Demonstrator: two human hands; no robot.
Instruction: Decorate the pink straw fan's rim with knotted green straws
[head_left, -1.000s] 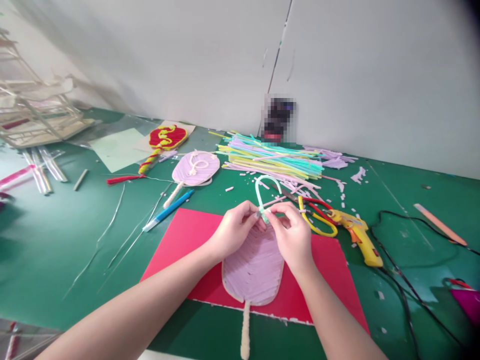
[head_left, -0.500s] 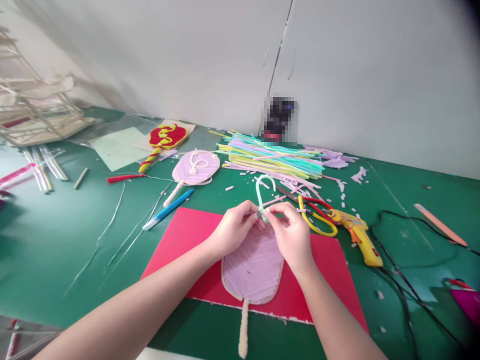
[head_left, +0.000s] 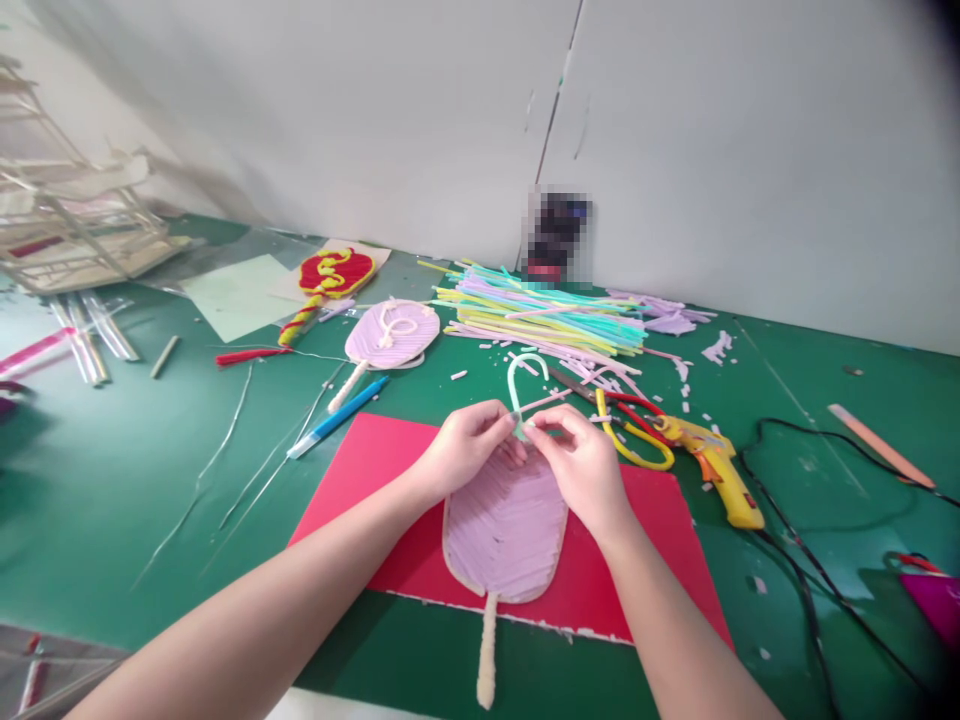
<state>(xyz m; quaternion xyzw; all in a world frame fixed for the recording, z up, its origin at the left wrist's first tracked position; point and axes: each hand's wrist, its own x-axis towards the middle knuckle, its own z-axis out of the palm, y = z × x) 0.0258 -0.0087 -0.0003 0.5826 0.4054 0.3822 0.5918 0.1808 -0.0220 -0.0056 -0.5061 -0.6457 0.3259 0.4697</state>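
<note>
My left hand (head_left: 474, 447) and my right hand (head_left: 574, 460) meet fingertip to fingertip, both pinching a mint-green pipe cleaner (head_left: 513, 385). Its free end bends up and over into a hook, while the part between my fingers is mostly hidden. Below them lies a lilac fan (head_left: 504, 535) with a cream edge and a cream handle (head_left: 487, 650) pointing toward me. The fan rests on a red board (head_left: 652, 550), and its top is covered by my hands.
Behind my hands lies a pile of pastel pipe cleaners (head_left: 547, 312). Scissors (head_left: 637, 450) and a yellow glue gun (head_left: 724, 475) with a black cord are at right. A smaller lilac fan (head_left: 405, 345), a red-and-yellow fan (head_left: 337, 272) and a blue pen (head_left: 341, 415) lie left.
The pipe cleaner has shifted slightly left, and its hook has turned a little. My hands stay together over the fan with small finger movements.
</note>
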